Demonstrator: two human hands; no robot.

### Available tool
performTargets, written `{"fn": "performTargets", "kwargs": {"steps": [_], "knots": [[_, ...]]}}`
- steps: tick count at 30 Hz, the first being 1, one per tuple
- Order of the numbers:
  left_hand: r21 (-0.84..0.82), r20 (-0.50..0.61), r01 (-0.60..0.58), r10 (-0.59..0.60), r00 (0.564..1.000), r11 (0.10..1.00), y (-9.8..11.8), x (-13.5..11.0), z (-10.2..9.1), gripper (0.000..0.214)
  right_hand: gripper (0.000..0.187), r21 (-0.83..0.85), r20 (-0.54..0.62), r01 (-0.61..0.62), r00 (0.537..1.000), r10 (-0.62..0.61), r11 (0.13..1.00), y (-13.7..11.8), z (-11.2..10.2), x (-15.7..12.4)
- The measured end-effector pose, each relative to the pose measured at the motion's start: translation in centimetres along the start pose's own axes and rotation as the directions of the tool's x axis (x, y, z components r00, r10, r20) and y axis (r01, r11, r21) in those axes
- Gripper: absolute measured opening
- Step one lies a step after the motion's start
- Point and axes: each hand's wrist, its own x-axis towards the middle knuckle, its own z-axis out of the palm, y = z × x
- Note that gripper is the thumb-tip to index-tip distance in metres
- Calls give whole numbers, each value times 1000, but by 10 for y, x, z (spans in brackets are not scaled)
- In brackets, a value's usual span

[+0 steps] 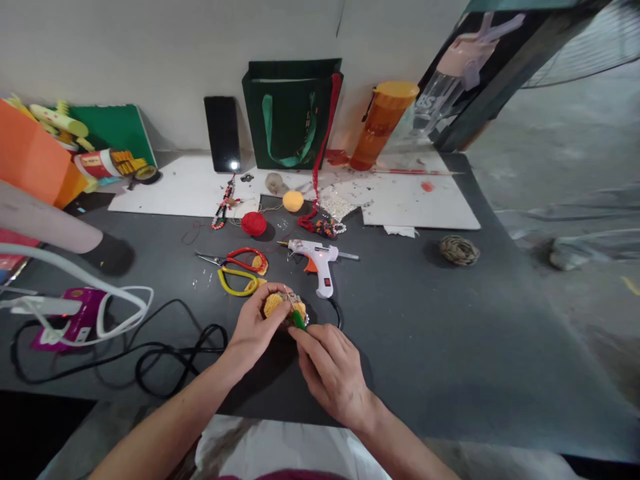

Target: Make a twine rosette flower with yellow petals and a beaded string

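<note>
My left hand (259,325) is closed on a small yellow and tan crocheted piece (273,305) with white beads along its right edge. My right hand (330,370) grips a green-handled crochet hook (299,320), its thin metal shaft lying across the front of the piece. Fingers hide part of the work. Just beyond my left hand lie scissors (240,281) with one red and one yellow handle, beside small yellow crocheted bits (259,265). A white glue gun (321,257) rests past my right hand, its nozzle pointing left.
Red (253,224) and yellow (293,201) yarn balls lie farther back. A brown yarn ball (459,251) sits at right. Along the wall stand a phone (223,133), a green bag (290,113) and an orange bottle (383,127). Black cable (185,353) coils at left, near a purple power strip (75,320).
</note>
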Motion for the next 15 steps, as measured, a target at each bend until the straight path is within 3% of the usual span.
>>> {"fn": "performTargets", "kwargs": {"steps": [7,15], "knots": [[-1,-18,-24,24,1000,1000,-3,1,-1,24,45,-2,58,3,998,-3,1000,-1,2,-8],[-24,-9,-25,25,1000,999,-3,1,-2,27,51,-36,88,9,996,-5,999,-2,-3,-14]]}}
